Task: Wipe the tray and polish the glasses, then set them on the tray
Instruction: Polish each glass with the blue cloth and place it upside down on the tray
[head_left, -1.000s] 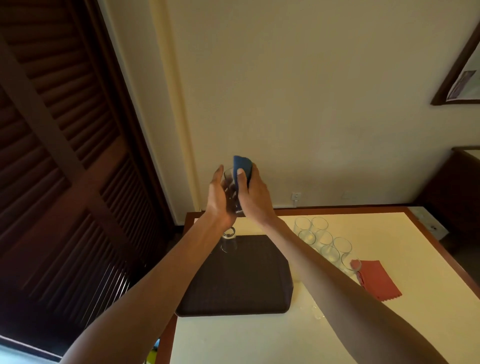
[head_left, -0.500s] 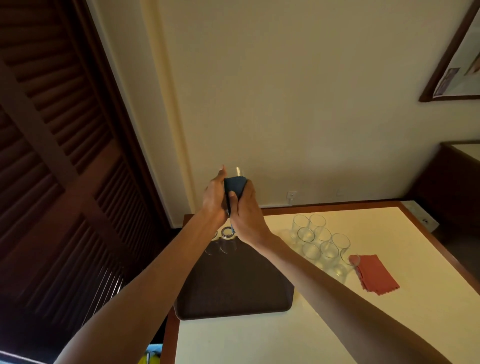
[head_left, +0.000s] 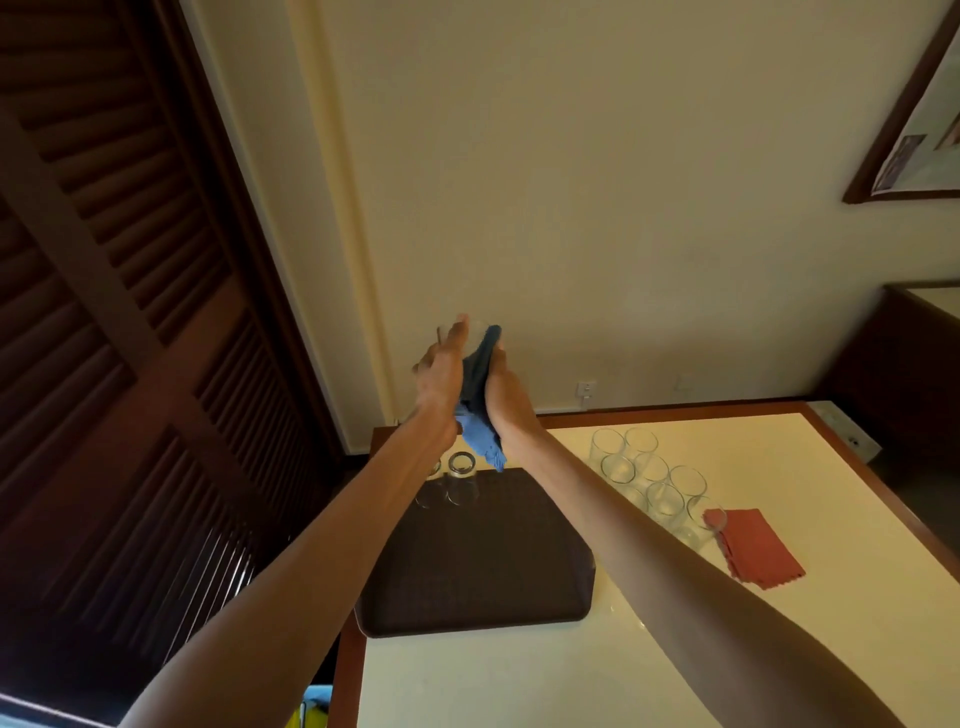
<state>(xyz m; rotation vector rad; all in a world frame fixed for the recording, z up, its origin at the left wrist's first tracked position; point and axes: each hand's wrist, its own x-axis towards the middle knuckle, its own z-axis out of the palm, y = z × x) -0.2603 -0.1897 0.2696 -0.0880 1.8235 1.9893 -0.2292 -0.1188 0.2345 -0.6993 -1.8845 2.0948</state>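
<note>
High above the table, my left hand (head_left: 440, 373) holds a clear glass (head_left: 474, 335) while my right hand (head_left: 505, 391) grips a blue cloth (head_left: 479, 410) pressed against it. The cloth's tail hangs down between my wrists. Below them lies the dark brown tray (head_left: 483, 566) with two clear glasses (head_left: 461, 482) standing at its far left corner. Several more clear glasses (head_left: 649, 475) stand grouped on the cream table to the tray's right.
A folded red cloth (head_left: 753, 548) lies on the table (head_left: 597, 670) right of the glasses. Dark louvred doors (head_left: 119, 332) fill the left side. A wall socket (head_left: 586, 388) and a framed picture (head_left: 914, 124) are on the wall behind.
The blue cloth has shifted from the top of the glass down along its side, its tail now hanging below my hands. Both hands stayed raised above the tray.
</note>
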